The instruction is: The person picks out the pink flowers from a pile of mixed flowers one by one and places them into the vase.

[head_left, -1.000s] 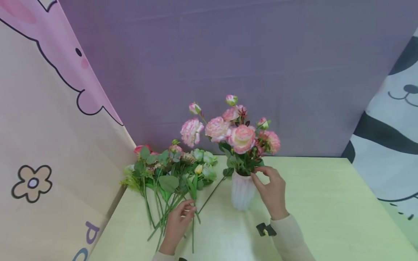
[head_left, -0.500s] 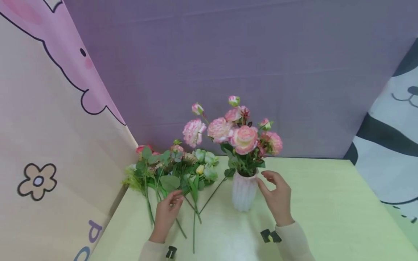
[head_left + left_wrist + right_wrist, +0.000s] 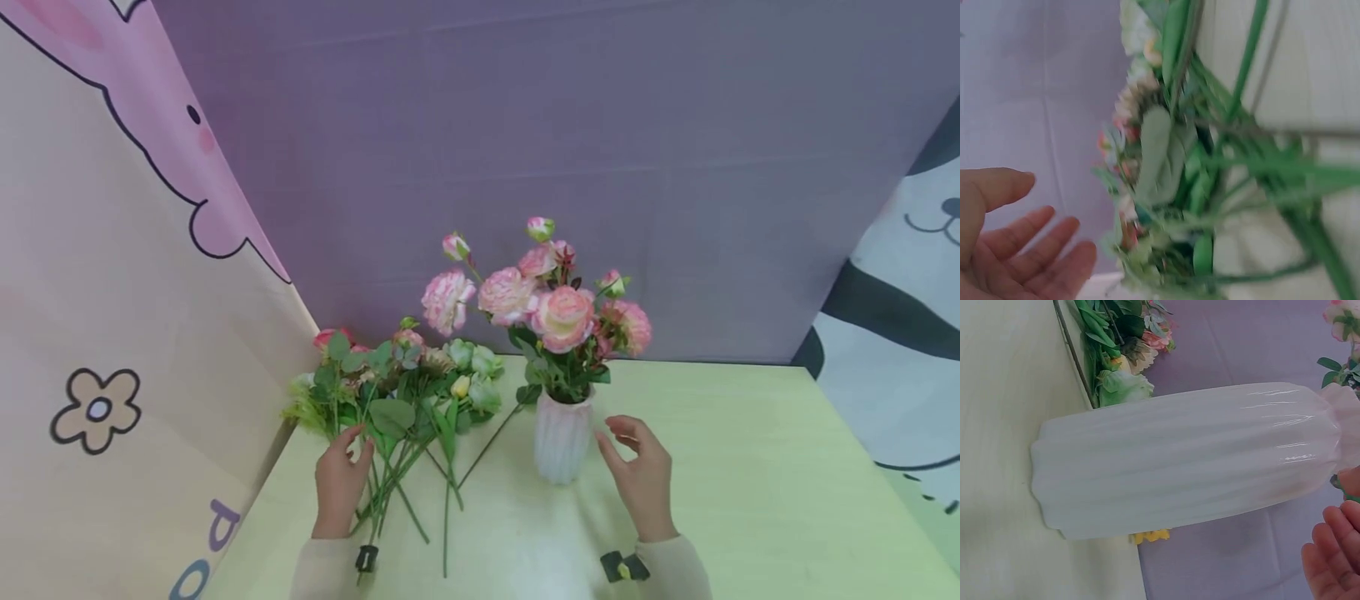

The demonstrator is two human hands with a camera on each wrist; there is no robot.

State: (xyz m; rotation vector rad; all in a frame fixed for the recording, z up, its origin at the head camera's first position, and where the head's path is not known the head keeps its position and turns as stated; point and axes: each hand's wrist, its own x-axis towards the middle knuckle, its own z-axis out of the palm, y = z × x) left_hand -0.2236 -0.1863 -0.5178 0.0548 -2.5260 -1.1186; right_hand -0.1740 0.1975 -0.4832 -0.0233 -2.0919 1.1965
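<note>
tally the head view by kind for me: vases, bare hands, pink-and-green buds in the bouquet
Vases: 1
Bare hands: 2, the left hand and the right hand
Pink-and-green buds: 3
Total: 6

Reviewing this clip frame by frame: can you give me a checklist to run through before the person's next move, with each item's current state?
1. Vase upright on the table: ok.
2. Pink flowers standing in the vase: ok, they rise above its mouth.
3. Right hand free: ok, beside the vase, holding nothing.
4. Left hand free: ok, by the loose stems, holding nothing.
5. Loose stems separated: not ok, several cross one another.
6. Stem ends inside the vase settled: cannot tell, its wall hides them.
</note>
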